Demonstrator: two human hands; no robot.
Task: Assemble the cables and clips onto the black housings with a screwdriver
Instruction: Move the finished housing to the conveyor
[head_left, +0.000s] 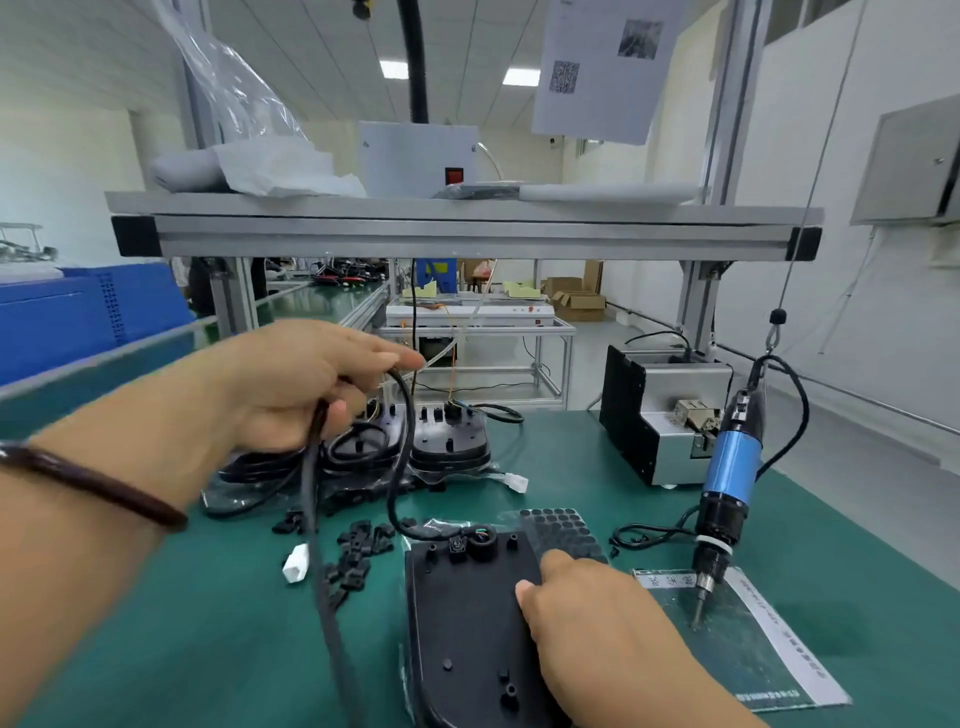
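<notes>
housing (467, 613) flat on green mat (208, 623), cable (400, 441) lifted
left hand (291, 384) fingers curled around cable; right hand (587, 618) fingers together, pressing housing; screwdriver (727, 478) hangs right.

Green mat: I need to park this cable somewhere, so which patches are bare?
Bare: the near-left green mat beside the black housing, and the strip between the screw feeder and round-pad sheet. Crowded: the loose clips and stacked housings.

green mat (208, 623) is laid over the bench; an aluminium shelf (467, 228) is mounted overhead; white walls (857, 156) and ceiling light panels (521, 77) are seen; cardboard boxes (576, 301) are stacked beyond
</notes>
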